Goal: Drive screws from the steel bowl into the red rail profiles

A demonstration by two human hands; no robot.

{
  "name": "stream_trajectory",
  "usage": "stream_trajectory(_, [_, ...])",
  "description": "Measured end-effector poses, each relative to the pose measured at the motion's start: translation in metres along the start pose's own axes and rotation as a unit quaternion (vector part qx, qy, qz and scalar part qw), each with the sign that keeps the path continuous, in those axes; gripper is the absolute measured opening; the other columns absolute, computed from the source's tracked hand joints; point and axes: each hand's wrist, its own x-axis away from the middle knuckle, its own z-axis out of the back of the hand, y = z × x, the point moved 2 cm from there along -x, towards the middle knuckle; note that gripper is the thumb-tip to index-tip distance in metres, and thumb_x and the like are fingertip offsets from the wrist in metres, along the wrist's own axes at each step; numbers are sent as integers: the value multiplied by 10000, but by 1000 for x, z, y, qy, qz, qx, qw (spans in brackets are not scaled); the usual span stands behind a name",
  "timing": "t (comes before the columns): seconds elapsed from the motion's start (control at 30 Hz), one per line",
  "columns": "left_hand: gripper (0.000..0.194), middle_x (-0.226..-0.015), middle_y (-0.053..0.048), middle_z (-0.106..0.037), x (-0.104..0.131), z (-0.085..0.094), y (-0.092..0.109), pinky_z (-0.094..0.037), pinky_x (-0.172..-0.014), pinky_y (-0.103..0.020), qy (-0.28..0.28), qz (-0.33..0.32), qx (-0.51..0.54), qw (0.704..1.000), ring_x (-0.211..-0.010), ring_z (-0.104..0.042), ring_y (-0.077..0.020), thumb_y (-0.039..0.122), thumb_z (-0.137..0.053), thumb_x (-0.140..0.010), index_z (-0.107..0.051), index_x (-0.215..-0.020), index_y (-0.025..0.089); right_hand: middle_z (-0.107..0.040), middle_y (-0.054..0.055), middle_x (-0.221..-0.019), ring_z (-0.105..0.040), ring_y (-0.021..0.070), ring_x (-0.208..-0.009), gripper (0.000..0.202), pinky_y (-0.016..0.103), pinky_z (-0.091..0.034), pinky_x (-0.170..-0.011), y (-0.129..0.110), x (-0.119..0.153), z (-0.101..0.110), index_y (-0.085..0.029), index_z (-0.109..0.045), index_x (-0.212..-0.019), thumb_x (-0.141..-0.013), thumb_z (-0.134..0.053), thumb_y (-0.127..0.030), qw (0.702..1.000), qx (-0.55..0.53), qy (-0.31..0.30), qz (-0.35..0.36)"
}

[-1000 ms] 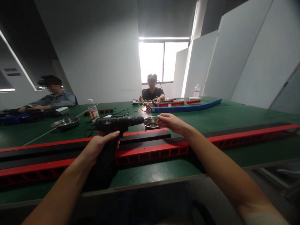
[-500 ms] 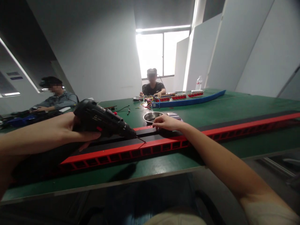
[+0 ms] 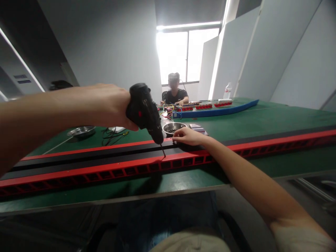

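A green table (image 3: 249, 119) lies under everything, and along its front edge runs the near rail (image 3: 136, 162), long, red and black, with square openings down its side. It looks stiff yet light for its length, probably smooth plastic; the solid edges seem a better hold than the thin ribs, which might crack. The far rail (image 3: 141, 143) lies just beyond it. Well beyond the near rail are a blue strip (image 3: 215, 111) and a seated person (image 3: 175, 98).

Above the near rail a black drill (image 3: 145, 108) slants nose down. It is likely heavy toward its grip, firm and not fragile, and best held round the handle. The left hand (image 3: 112, 105) is closed on it; the handle itself is hidden. The right hand (image 3: 190, 136) is over the far side of the near rail, fingers bent and nearly together; whether they pinch anything, I cannot tell. A metal bowl (image 3: 168, 134) of small dark pieces sits beyond the near rail. The thin bit (image 3: 163, 150) seems to touch the near rail's red edge.
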Motion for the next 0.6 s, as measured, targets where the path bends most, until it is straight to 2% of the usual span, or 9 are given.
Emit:
stream_trajectory(0.07, [335, -1180, -74, -692, 1, -12, 7, -425, -839, -188, 5, -66, -74, 995, -1375, -430, -414, 76, -724, -723, -709, -1038, -35, -748, 67, -846, -638, 193, -727, 314, 290, -439, -652, 0, 0, 0, -195, -795, -894, -879, -645, -470, 1000, 5, 2, 5])
stream_trajectory(0.13, [373, -1242, -82, -675, 3, -20, 11, -414, -821, -168, 35, -113, -75, 990, -1414, -370, -436, 101, -789, -650, -715, -999, -12, -747, 64, -849, -639, 194, -734, 317, 289, -438, -655, 0, 0, -1, -195, -790, -898, -882, -641, -474, 1000, 7, 4, 10])
stream_trajectory(0.23, [206, -1244, -87, -674, 5, -25, 15, -401, -792, -152, 56, -145, -62, 986, -1404, -396, -423, 155, -747, -702, -663, -763, -23, -741, 66, -828, -634, 194, -720, 327, 293, -436, -651, -1, 0, -2, -191, -788, -880, -888, -633, -478, 1000, 10, 6, 13])
stream_trajectory(0.3, [240, -1187, -81, -692, 6, -25, 18, -407, -809, -181, 63, -155, -83, 982, -1393, -406, -427, 199, -707, -738, -623, -667, -15, -742, 69, -828, -631, 193, -712, 316, 297, -436, -656, -2, 0, -2, -190, -790, -871, -882, -644, -470, 1000, 9, 11, 13])
stream_trajectory(0.37, [309, -1090, -79, -709, 7, -25, 22, -425, -871, -277, 68, -172, -155, 971, -1378, -402, -466, 278, -713, -731, -645, -677, -18, -745, 72, -838, -632, 192, -716, 303, 299, -438, -666, -3, 0, -2, -190, -789, -878, -880, -651, -459, 1000, 8, 15, 12])
stream_trajectory(0.47, [445, -972, -93, -712, 8, -27, 28, -392, -972, -474, 73, -195, -324, 923, -1301, -474, -510, 425, -764, -688, -690, -761, -8, -747, 80, -866, -641, 196, -747, 314, 299, -444, -685, -5, 1, -2, -177, -782, -909, -891, -638, -456, 1000, 15, 7, 5])
stream_trajectory(0.53, [481, -930, -118, -716, 7, -29, 29, -375, -994, -551, 76, -192, -412, 887, -1207, -569, -498, 494, -795, -671, -703, -791, 37, -748, 88, -900, -646, 196, -774, 330, 296, -448, -700, -6, 1, -1, -163, -774, -936, -894, -633, -458, 1000, 20, -2, 0])
stream_trajectory(0.6, [508, -907, -135, -718, 5, -30, 29, -368, -1000, -586, 76, -189, -448, 870, -1143, -618, -477, 556, -793, -679, -712, -841, 81, -746, 93, -919, -646, 193, -791, 346, 291, -450, -711, -6, 1, -1, -148, -767, -955, -898, -627, -459, 1000, 23, -6, -4])
